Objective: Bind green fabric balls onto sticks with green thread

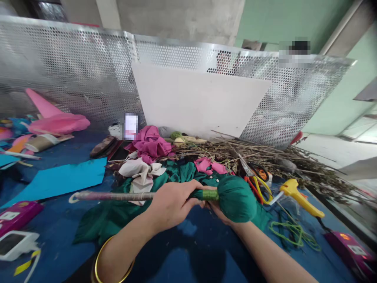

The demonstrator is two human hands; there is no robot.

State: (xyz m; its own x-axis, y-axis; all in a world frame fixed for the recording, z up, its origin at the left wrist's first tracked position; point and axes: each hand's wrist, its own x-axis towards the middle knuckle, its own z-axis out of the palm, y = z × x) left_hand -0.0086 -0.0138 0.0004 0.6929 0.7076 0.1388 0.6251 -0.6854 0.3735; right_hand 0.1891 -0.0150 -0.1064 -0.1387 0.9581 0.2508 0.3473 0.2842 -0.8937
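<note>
A stick [118, 196] lies level across my view, wrapped in pale and brownish material, with a round head [238, 199] of green cloth at its right end. Bright green thread [210, 195] binds the neck of the head. My left hand [176, 204] is closed around the stick just left of this binding. Beneath the neck, my right hand [219, 212] grips from below, its fingers largely hidden behind the green head and my left hand. Loose green cloth [100, 218] is spread on the table under the stick.
On the blue table [188, 255], scissors [259, 184], a yellow glue gun [302, 197] and green cord [297, 234] lie to the right. Dry twigs [279, 159], magenta cloth [153, 143] and a phone [131, 125] are behind. Blue sheet [64, 181] lies left. A perforated metal screen [73, 70] stands at the back.
</note>
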